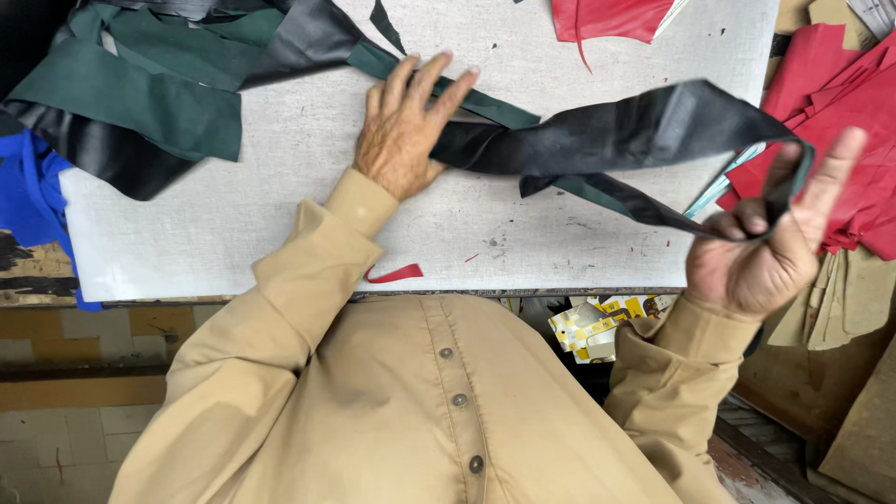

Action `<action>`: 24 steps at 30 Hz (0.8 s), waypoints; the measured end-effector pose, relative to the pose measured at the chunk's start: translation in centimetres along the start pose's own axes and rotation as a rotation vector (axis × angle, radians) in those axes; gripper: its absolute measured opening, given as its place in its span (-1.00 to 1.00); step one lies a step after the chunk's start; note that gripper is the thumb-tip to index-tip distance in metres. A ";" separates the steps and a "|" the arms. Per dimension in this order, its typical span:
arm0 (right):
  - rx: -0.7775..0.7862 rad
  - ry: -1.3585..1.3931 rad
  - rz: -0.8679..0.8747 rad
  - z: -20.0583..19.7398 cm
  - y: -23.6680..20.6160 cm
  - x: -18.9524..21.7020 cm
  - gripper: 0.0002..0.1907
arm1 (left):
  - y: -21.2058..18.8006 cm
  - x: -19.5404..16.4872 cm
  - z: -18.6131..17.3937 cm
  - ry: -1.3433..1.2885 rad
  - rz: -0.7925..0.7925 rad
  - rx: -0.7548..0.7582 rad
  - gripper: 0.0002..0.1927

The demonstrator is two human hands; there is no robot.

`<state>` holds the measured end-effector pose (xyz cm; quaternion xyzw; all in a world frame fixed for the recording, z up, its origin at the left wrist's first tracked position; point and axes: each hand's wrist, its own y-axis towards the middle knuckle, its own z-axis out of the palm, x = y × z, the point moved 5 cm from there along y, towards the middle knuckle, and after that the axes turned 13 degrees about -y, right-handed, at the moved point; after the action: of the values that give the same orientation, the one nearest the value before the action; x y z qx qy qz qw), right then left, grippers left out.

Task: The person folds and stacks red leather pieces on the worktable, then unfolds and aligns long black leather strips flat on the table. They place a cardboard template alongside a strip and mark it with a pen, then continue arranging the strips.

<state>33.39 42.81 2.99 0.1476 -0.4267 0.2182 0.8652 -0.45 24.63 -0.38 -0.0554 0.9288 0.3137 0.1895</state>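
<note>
A long strip of dark green and black leather-like material [616, 135] runs across the white work board [280, 215]. My left hand [406, 126] lies flat on the strip near the board's middle, fingers spread, pressing it down. My right hand [770, 233] is off the board's right edge, lifted, with thumb and fingers pinching the strip's narrow end, which hangs in the air. At the far left the strip joins a heap of green and black pieces [140, 84].
Red sheets [840, 121] lie piled at the right, and another red piece [607, 19] sits at the board's top edge. A small red scrap [394, 273] rests near the front edge. Blue material [33, 191] hangs at the left. Cardboard [845, 299] and yellow-white packaging [588, 327] sit below right.
</note>
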 end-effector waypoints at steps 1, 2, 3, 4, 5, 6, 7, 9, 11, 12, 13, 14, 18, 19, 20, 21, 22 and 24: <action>0.004 -0.041 -0.061 -0.3 -0.6 1.2 -0.33 | 0.5 0.9 0.6 -0.043 -0.072 0.065 -0.19; -0.077 -0.026 -0.115 -1.4 -0.8 2.3 -0.44 | 0.6 1.9 1.1 -0.087 -0.148 0.130 -0.29; -0.158 -0.017 -0.170 -2.9 -1.1 3.5 -0.54 | 0.4 2.8 1.4 -0.131 -0.225 0.195 -0.37; -0.326 0.052 -0.228 -5.1 -1.3 4.4 -0.71 | 0.3 3.5 1.3 -0.274 -0.229 0.221 -0.36; -0.392 0.055 -0.263 -7.0 -1.4 5.2 -0.80 | 0.1 4.1 1.1 -0.421 -0.232 0.251 -0.33; -0.459 0.055 -0.298 -9.0 -1.6 6.0 -0.87 | -0.1 4.5 1.0 -0.570 -0.235 0.281 -0.28; -0.419 -0.007 -0.307 -10.4 -1.3 6.6 -0.87 | -0.3 4.8 0.9 -0.621 -0.239 0.327 -0.42; -0.398 -0.086 -0.354 -12.9 -1.1 6.9 -0.86 | -0.8 5.4 0.3 -0.717 -0.249 0.414 -0.69; -0.438 -0.126 -0.426 -14.2 -0.3 6.7 -0.90 | -1.2 6.1 -0.2 -0.858 -0.336 0.489 -0.72; -0.471 -0.262 -0.506 -14.1 0.1 6.6 -0.88 | -1.5 6.4 -0.5 -0.928 -0.381 0.525 -0.72; -0.499 -0.400 -0.584 -13.4 0.5 6.1 -0.82 | -2.0 7.2 -0.8 -0.856 -0.467 0.600 -0.70; -0.524 -0.538 -0.661 -12.8 0.9 5.9 -0.75 | -2.7 8.2 -1.3 -0.780 -0.551 0.676 -0.67; -0.334 -1.124 -0.559 -6.7 4.0 1.7 -0.45 | -4.5 10.6 -4.3 -0.539 -0.667 0.669 -0.66; -0.167 -1.489 -0.394 -4.8 4.1 0.5 -0.41 | -4.9 10.8 -5.0 -0.401 -0.663 0.668 -0.68; 0.035 -1.834 -0.226 -3.0 4.0 -1.2 -0.37 | -5.3 10.7 -5.8 -0.262 -0.662 0.664 -0.68; 0.090 -1.985 -0.268 -0.9 3.8 -2.3 -0.60 | -5.7 10.3 -6.6 -0.123 -0.665 0.663 -0.67; 0.141 -2.137 -0.311 1.2 3.4 -3.3 -0.81 | -5.9 9.4 -7.3 -0.101 -0.643 0.622 -0.62; 0.111 -1.875 -0.147 4.7 3.1 -5.5 -0.61 | -5.4 7.1 -7.6 -0.056 -0.586 0.532 -0.49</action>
<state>25.65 42.01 1.57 0.3305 -0.9276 -0.0250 0.1720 -8.19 15.85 -0.62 -0.2583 0.9169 -0.0037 0.3041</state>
